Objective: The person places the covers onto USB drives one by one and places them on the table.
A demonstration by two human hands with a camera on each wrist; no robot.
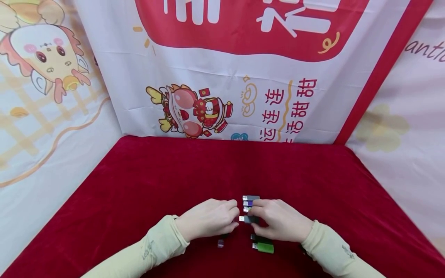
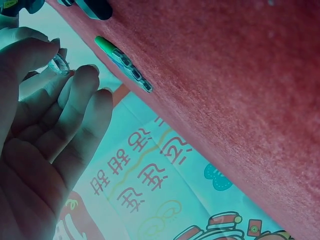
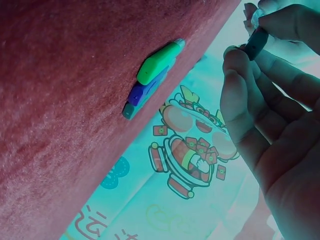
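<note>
My right hand (image 1: 279, 220) pinches a dark USB stick (image 1: 249, 219), its bare metal plug pointing left. Facing it, my left hand (image 1: 210, 218) holds a small clear cap (image 2: 59, 65) between thumb and fingers, close to the plug. In the right wrist view the dark stick's body sits between thumb and fingertips. Just beyond my right fingers lie a grey USB stick (image 1: 252, 198), a purple one (image 1: 250, 203) and a green one (image 3: 159, 64), side by side with clear caps on the two farther ones. My right fingers partly cover this row in the head view.
Nearer the body, a bright green USB stick (image 1: 265, 248) and a dark one (image 1: 262, 239) lie below my right hand. A clear-ended dark piece (image 1: 220, 243) lies partly under my left hand. Red cloth (image 1: 180, 170) covers the table; printed curtains (image 1: 222, 65) enclose it.
</note>
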